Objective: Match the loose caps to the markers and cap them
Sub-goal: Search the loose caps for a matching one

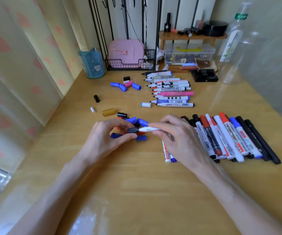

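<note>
Two hands meet over the wooden table [136, 175], near its middle. The left hand [106, 138] comes in from the near left, its thumb and curled fingers pinching a black cap [133, 130]. The right hand [175, 134] reaches in from the near right with its back up, forefinger and thumb closed on a white marker [151, 128] that lies level and points left. The cap sits on that marker's left end; whether it is pushed fully home I cannot tell.

Around and under the left hand lie four blue caps [142, 122] and at least two red caps [119, 118], partly hidden. Farther left are one amber cap [108, 111], one small white cap [92, 109] and two loose black caps [96, 98], each apart from the others. A far cluster [128, 83] holds three blue caps, one pink, one black and one white. One pale blue cap [145, 104] lies just beside the uncapped markers [170, 89], about a dozen in a far row with their tips to the left. Right of the right hand, a row of capped markers [230, 136] shows eleven, with a few more partly under the palm.
</note>
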`<state>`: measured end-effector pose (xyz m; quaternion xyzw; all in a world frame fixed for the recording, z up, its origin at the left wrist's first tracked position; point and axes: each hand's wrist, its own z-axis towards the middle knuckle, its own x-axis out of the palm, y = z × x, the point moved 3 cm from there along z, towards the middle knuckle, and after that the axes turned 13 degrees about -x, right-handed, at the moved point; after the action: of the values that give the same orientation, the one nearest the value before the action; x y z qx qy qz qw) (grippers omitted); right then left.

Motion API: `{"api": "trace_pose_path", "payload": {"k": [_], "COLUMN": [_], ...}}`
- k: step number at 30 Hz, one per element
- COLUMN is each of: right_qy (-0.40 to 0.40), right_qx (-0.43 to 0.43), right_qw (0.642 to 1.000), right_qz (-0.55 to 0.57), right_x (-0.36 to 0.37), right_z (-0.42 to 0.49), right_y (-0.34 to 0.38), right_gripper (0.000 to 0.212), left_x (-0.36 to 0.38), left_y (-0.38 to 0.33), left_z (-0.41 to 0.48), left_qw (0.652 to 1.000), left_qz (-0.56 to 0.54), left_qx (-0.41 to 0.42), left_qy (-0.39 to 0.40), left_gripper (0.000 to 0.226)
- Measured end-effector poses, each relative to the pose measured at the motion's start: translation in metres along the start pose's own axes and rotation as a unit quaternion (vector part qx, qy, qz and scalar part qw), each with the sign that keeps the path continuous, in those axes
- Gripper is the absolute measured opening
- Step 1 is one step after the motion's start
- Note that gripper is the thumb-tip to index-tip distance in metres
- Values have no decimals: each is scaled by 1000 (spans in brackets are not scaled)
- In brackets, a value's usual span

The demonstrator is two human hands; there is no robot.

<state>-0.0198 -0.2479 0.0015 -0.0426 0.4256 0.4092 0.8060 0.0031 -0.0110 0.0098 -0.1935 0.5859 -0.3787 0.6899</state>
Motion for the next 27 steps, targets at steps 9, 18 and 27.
{"api": "trace_pose_path", "payload": {"k": [9, 18, 27], "right_qy": [-13, -7, 0], "right_qx": [-26, -16, 31], "right_qw": [1000, 1000, 999], "right_qz": [-3, 9, -15], "right_x": [6, 4, 1], "right_z": [-1, 2, -2], "right_y": [3, 5, -11], "right_gripper": [21, 20, 24], "left_x": [13, 11, -30], "left_y": [-5, -3, 39], "left_z": [-4, -1, 15], "left_qw": [1000, 999, 998], "left_qz": [-12, -39, 20], "left_qx": [7, 30, -54], "left_qy": [-5, -14, -5], "left_gripper": [21, 20, 14]}}
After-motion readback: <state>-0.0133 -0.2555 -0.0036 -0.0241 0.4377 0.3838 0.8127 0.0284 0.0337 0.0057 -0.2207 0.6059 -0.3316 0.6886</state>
